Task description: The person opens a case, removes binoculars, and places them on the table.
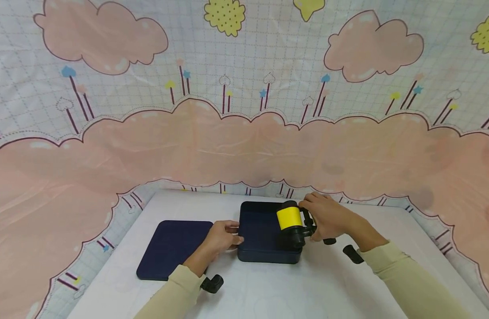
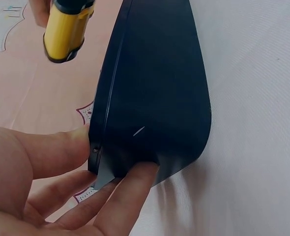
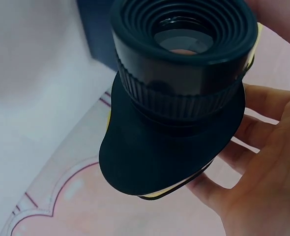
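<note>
A dark navy box (image 1: 264, 235) sits on the white table (image 1: 268, 288), its flat navy lid (image 1: 170, 248) lying to its left. My left hand (image 1: 224, 237) grips the box's left edge; the left wrist view shows thumb and fingers (image 2: 130, 191) pinching the box's (image 2: 155, 98) corner. My right hand (image 1: 328, 219) holds a black and yellow monocular (image 1: 292, 221) above the box's right side. In the right wrist view its ribbed black eyepiece (image 3: 182, 44) faces the camera, with my fingers (image 3: 263, 147) curled round the body. The yellow barrel (image 2: 66, 32) shows at top left of the left wrist view.
A cartoon cloud-print cloth (image 1: 244, 133) hangs behind and around the table. Small black parts lie on the table: one near my left sleeve (image 1: 212, 283), another by my right wrist (image 1: 353, 254).
</note>
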A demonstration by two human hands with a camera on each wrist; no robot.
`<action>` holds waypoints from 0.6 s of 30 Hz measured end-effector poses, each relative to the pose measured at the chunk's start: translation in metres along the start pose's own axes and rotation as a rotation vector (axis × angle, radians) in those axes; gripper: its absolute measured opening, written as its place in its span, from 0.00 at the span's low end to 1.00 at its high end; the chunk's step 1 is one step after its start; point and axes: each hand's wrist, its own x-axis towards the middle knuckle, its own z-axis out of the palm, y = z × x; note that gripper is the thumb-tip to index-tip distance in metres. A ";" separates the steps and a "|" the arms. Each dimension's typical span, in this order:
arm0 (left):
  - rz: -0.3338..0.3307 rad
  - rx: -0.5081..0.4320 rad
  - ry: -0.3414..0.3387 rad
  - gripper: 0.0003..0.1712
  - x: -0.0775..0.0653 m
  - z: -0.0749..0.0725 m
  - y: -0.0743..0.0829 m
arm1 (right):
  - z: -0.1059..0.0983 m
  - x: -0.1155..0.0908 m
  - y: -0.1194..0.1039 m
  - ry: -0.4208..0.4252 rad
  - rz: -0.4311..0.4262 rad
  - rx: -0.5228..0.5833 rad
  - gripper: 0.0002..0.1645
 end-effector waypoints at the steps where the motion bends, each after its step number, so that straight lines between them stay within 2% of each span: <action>1: 0.001 0.000 0.000 0.33 0.001 0.000 0.000 | 0.000 -0.002 0.001 0.001 0.004 0.002 0.53; 14: -0.002 0.003 0.007 0.33 0.001 0.001 -0.001 | 0.005 -0.023 0.023 -0.008 0.080 0.000 0.54; 18: 0.005 -0.007 0.009 0.33 0.001 0.000 -0.001 | 0.003 -0.027 0.028 0.015 0.093 0.000 0.54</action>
